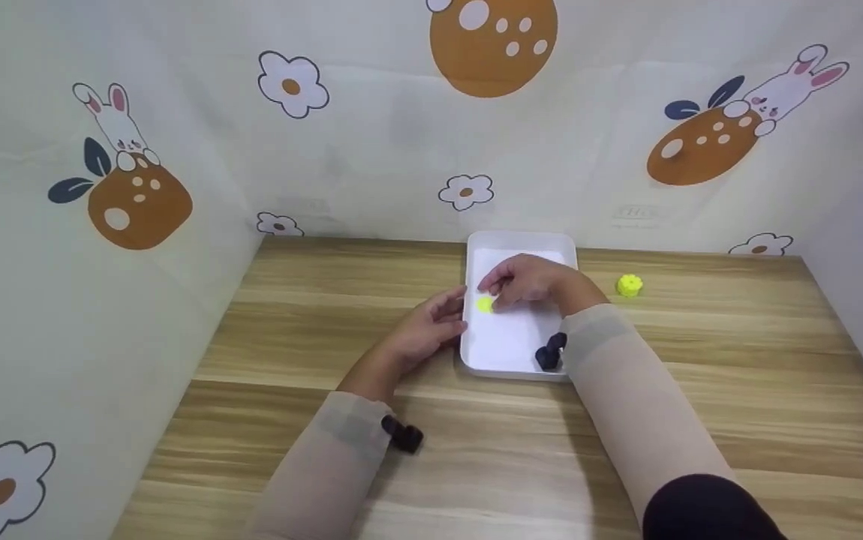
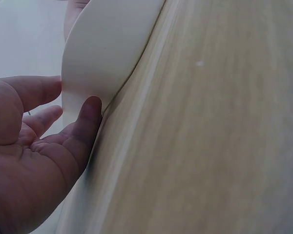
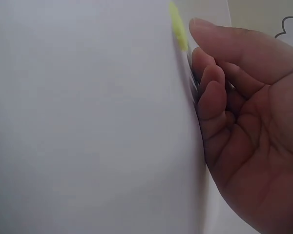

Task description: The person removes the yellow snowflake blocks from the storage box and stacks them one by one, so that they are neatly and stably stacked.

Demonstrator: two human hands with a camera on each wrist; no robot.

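A small flat yellow piece (image 1: 485, 304) lies in the white tray (image 1: 510, 360), left of its middle. Over the tray floor is my right hand (image 1: 527, 283), its thumb tip right beside the piece. In the right wrist view the yellow piece (image 3: 177, 27) sits just off the thumb, and the loosely bent fingers (image 3: 215, 100) hold nothing. My left hand (image 1: 424, 330) rests at the tray's left side. The left wrist view has its fingertips against the tray's outer wall (image 2: 105, 48), low by the tabletop.
A yellow flower-shaped stack (image 1: 629, 285) stands on the wooden table (image 1: 739, 360) right of the tray. A printed cloth backdrop (image 1: 394, 142) rises behind the table and along its left side. Black wrist cameras (image 1: 403, 433) are strapped on both sleeves.
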